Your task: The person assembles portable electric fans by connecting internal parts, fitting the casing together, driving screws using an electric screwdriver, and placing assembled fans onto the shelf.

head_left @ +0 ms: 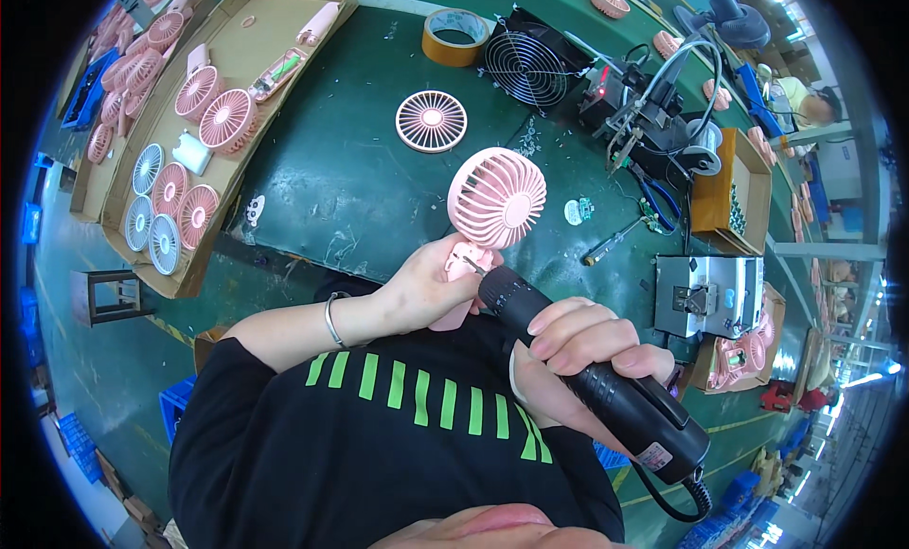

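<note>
My left hand (426, 282) is closed around the handle of a pink handheld fan (498, 198), its round slatted head tilted up and away from me. In my right hand (592, 345) is a black corded electric screwdriver (625, 388), the fingers wrapped over its body. The screwdriver's thin bit meets the fan's neck, just under the head, beside my left fingers. Whether a screw sits under the tip is too small to tell. Beyond the fan, a loose pink round grille (432, 121) lies flat on the green mat (331, 170).
A cardboard tray (275, 113) of fan parts stands at the left. Orange tape (454, 37) and a black cooling fan (532, 61) sit at the back. Toward the right are pliers (656, 200), a slim screwdriver (614, 242), a wooden box (721, 184) of screws and a metal box (705, 293).
</note>
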### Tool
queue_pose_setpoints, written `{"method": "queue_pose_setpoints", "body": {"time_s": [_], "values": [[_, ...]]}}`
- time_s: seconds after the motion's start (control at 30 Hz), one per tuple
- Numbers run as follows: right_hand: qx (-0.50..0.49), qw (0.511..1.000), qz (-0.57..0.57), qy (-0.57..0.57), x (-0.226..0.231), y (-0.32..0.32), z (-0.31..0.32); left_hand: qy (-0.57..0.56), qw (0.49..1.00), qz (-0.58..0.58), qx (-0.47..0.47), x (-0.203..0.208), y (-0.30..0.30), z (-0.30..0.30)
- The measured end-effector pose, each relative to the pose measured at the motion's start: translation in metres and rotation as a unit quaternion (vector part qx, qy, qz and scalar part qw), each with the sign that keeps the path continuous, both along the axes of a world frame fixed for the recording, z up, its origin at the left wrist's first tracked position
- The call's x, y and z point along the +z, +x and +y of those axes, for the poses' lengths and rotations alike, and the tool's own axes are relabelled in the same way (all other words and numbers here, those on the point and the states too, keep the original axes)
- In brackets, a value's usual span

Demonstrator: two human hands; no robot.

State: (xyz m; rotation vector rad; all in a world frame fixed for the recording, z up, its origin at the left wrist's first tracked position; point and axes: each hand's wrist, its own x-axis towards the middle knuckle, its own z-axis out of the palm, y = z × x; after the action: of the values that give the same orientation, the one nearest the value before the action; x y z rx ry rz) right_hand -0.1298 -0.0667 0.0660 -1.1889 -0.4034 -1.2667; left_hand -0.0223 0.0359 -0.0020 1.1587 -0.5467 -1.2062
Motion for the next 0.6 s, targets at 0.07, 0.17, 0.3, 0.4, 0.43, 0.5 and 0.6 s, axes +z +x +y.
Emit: {"method": "queue_pose_setpoints", "body": {"time_s": [0.07, 0.17, 0.3, 0.4, 0.43, 0.5, 0.6], "values": [[-0.008, 0.999, -0.036, 0.036, 0.0, 0.003, 0.001, 0.001, 1.0, 0.001, 0.0, 0.0, 0.0, 0.0], [-0.044, 0.998, -0.011, -0.037, 0.0, 0.005, -0.002, 0.001, 1.0, -0.002, 0.0, -0.003, 0.0, 0.001], [-0.036, 0.998, -0.015, -0.045, -0.001, 0.004, -0.002, -0.005, 1.0, 0.007, 0.006, -0.006, -0.002, 0.001], [-0.07, 0.996, 0.002, -0.05, 0.003, -0.006, -0.003, -0.028, 0.99, 0.135, -0.009, 0.002, 0.003, 0.001], [-0.095, 0.994, 0.022, -0.054, 0.006, -0.013, -0.006, -0.034, 0.986, 0.164, 0.005, 0.001, 0.002, -0.001], [-0.063, 0.995, 0.037, -0.062, 0.008, -0.018, -0.009, -0.058, 0.985, 0.162, 0.007, -0.005, 0.002, -0.002], [-0.051, 0.998, 0.021, -0.009, 0.005, -0.018, -0.008, -0.078, 0.983, 0.165, 0.008, -0.001, 0.002, -0.002]]}}
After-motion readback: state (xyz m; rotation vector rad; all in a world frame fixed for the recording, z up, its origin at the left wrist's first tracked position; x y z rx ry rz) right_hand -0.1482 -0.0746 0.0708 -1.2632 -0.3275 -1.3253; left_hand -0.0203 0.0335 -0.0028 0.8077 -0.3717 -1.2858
